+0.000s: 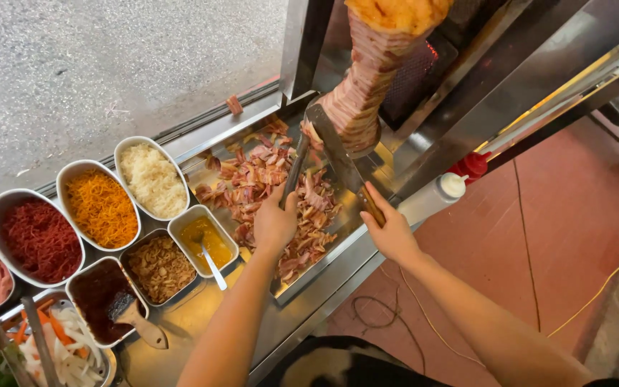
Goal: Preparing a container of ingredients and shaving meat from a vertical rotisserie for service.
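My right hand (390, 231) grips the wooden handle of a long knife (334, 148), whose blade lies against the lower part of the stacked meat cone (368, 79) on a vertical spit. My left hand (275, 223) holds metal tongs (294, 170) that reach up toward the base of the cone, over a steel tray (338, 254) filled with sliced meat pieces (266, 183).
Left of the tray stand steel tubs of white shreds (153, 179), orange shreds (102, 208), red shreds (41, 240), yellow sauce with a spoon (208, 244), fried onion (157, 267) and dark sauce with a brush (105, 294). A white squeeze bottle (433, 197) and a red one (471, 165) stand right.
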